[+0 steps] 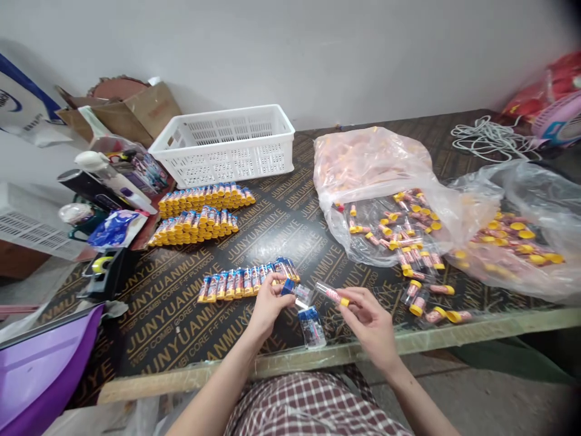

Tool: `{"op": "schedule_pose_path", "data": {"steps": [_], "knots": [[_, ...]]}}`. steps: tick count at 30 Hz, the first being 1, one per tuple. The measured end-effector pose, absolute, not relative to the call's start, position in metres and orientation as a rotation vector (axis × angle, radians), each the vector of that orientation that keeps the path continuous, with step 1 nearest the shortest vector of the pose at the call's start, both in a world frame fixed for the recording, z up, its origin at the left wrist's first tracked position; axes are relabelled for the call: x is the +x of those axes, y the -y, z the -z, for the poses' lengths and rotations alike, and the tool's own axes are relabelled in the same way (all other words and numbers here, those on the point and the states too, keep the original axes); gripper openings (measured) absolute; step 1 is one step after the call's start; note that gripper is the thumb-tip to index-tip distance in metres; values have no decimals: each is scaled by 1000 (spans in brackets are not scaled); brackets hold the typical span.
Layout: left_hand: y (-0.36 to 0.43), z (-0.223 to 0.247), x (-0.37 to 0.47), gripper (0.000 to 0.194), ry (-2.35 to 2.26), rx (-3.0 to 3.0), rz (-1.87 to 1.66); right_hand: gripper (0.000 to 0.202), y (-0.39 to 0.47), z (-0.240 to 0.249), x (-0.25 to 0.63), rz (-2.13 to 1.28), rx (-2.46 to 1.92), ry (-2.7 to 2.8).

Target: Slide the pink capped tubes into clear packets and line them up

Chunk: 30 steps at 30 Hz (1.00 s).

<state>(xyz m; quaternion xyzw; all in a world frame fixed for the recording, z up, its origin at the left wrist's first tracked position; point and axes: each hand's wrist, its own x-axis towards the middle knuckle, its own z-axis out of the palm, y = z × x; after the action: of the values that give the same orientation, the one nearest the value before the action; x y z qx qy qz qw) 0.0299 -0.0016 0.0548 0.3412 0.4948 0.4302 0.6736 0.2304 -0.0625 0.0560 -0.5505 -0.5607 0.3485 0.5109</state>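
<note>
Across a dark plywood worktable point(290, 227), small capped tubes lie in stacks, rows and bags. At far left, a purple plastic container point(45, 357) sits near a black tape dispenser point(109, 272), with bottles point(93, 175) standing behind. A white slatted basket point(236, 162) rests at the back, two stacks of blue-and-yellow tubes point(195, 229) in front of it. Nearer the front edge runs a single row of labeled tubes point(240, 283), its right end just beside the left hand point(267, 306) — fingers closed on a blue-topped clear sleeve point(287, 287). Clear packets with blue tops point(313, 332) lie between the two hands. The right hand point(372, 321) pinches a clear tube point(330, 294) by its yellow-capped end, the tube tilted, its other end toward the left hand. Farther right, yellow-capped tubes point(412, 290) lie loose before an open plastic bag point(372, 160) of more tubes — a second clear bag point(521, 248) beside it. Behind, a coiled pale cord point(494, 139) lies beside a pink fan point(560, 121).
</note>
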Motion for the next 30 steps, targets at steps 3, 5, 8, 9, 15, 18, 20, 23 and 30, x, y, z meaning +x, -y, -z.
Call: {"op": "schedule_pose_path", "data": {"steps": [3,5,8,9,15,18,20,23,30], "knots": [[-3,-59,28,41,-1100,688,-1002,23,66,-60,222,-781,-1299,1365],[-5,-59,29,32,-1098,610,-1022,25,67,-60,218,-729,-1292,1382],[-6,-58,30,33,-1114,517,-1062,28,69,-59,214,-652,-1295,1426],[-6,-57,31,34,-1122,502,-1075,29,69,-58,213,-625,-1297,1440],[-3,-56,30,37,-1183,470,-1113,33,70,-59,209,-545,-1310,1472],[-3,-54,30,40,-1226,456,-1112,32,70,-61,207,-520,-1316,1481],[-3,-53,30,40,-1234,459,-1113,32,70,-62,205,-509,-1316,1494],[-1,-51,32,39,-1243,491,-1142,31,70,-62,203,-586,-1297,1556],[7,-59,42,33,-1041,570,-1094,36,68,-54,204,-823,-1228,1631]]}}
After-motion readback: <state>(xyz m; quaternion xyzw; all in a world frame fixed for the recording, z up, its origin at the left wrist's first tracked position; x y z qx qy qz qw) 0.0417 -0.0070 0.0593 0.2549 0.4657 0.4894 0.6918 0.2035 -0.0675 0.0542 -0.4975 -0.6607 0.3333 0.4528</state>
